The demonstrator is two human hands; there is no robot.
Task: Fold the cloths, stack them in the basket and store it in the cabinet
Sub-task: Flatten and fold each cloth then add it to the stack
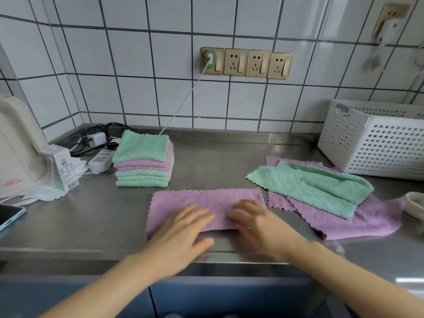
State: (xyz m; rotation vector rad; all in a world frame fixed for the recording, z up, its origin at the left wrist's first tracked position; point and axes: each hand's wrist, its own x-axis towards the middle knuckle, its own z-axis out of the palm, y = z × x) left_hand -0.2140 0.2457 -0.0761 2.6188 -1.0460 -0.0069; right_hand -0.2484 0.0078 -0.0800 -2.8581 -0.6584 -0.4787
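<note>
Head view: left hand [183, 228] and right hand [259, 222] press flat, fingers extended, on purple cloth [206, 203]. Folded stack [143, 159] sits well apart from basket [376, 143]

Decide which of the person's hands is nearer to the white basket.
Right. The right hand lies on the purple cloth, on the side toward the white basket; the left hand lies farther left on that cloth.

Both hands, left [183, 228] and right [259, 222], are motion-blurred and hide the purple cloth's [206, 200] near edge. The basket [376, 145], bowl [415, 206] and phone [9, 215] are cut off by the edges.
</note>
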